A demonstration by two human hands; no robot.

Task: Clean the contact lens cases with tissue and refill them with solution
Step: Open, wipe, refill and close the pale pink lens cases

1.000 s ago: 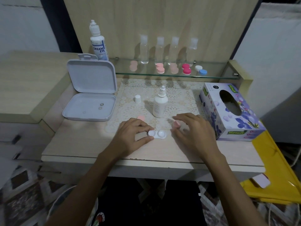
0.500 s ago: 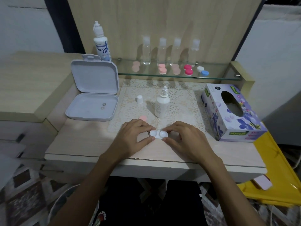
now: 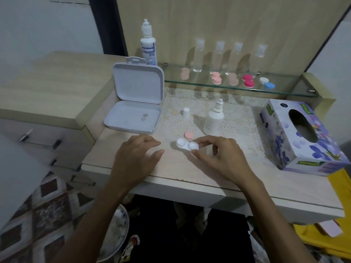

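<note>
A white double contact lens case (image 3: 187, 144) sits near the table's front, both wells uncovered. My right hand (image 3: 220, 155) pinches its right end between thumb and forefinger. My left hand (image 3: 138, 151) rests flat on the table to the left of the case, fingers apart, not touching it. One pink cap (image 3: 188, 135) lies just behind the case. A small white solution bottle (image 3: 213, 118) stands uncapped on the lace mat, its white cap (image 3: 186, 112) to the left. The flowered tissue box (image 3: 302, 137) is at the right.
An open white plastic box (image 3: 133, 116) with two lenses inside lies at the left. A glass shelf (image 3: 237, 88) at the back carries a large solution bottle (image 3: 149, 46), several clear bottles and several coloured lens cases. A yellow object (image 3: 340, 186) lies at the lower right.
My left hand has let go of the lens case and drawn back to the left. My right hand, which reached in from the right, now holds the case alone.
</note>
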